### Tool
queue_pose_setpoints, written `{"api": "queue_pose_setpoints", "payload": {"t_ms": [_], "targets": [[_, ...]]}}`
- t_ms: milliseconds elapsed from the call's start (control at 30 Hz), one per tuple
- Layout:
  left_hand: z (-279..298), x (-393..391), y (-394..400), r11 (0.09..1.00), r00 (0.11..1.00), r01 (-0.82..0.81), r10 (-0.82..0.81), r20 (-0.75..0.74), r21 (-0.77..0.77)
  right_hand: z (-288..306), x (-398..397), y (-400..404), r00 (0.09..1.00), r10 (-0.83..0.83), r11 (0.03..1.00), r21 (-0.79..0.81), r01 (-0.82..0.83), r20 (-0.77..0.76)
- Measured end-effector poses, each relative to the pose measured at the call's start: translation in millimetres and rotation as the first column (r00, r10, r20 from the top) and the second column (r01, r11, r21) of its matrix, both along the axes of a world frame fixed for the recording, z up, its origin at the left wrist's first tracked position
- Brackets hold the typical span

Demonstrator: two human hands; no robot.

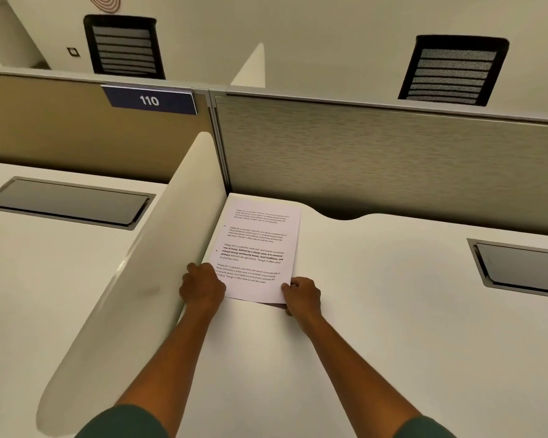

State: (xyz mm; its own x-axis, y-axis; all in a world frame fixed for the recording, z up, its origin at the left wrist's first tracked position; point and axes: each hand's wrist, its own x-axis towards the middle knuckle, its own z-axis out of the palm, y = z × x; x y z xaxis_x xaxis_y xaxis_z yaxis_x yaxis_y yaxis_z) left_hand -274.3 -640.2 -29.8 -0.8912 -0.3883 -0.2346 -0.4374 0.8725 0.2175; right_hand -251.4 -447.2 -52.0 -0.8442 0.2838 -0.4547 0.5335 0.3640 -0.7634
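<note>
Left hand [203, 287] grips the near left corner of the printed sheet [257, 251], fingers curled over its edge. Right hand [302, 297] pinches the near right corner, which is lifted slightly. Sheet lies on the white desk [377, 327], in the back corner against the curved divider [159, 254] and grey partition [377, 159].

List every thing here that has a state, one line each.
printed sheet: face up on the desk, near edge slightly lifted
left hand: grips the sheet's near left corner
right hand: pinches the sheet's near right corner
left desk hatch: lid down
right desk hatch: lid down
left chair: unoccupied
right chair: unoccupied
</note>
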Motion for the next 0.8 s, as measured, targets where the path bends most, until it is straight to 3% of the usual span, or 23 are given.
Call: {"api": "queue_pose_setpoints", "payload": {"t_ms": [400, 533, 633, 800], "targets": [[6, 0, -4, 0.999, 1.000, -0.004, 0.003, 0.018, 0.036, 4, 2, 4, 1.000, 0.024, 0.999, -0.037, -0.024, 0.003], [7, 8, -4, 0.999, 1.000, -0.020, 0.020, 0.020, 0.046, 8, 11, 12, 0.999, 0.052, 0.998, 0.041, -0.052, 0.005], [8, 16, 2, 0.998, 0.997, -0.008, 0.012, -0.071, 0.060, 9, 22, 21, 0.994, 0.064, 0.993, 0.104, -0.055, -0.084], [13, 29, 31, 0.969, 0.913, 0.241, -0.207, -0.351, 0.056, 25, 35, 40, 0.937, 0.226, 0.923, 0.366, -0.118, -0.268]]}}
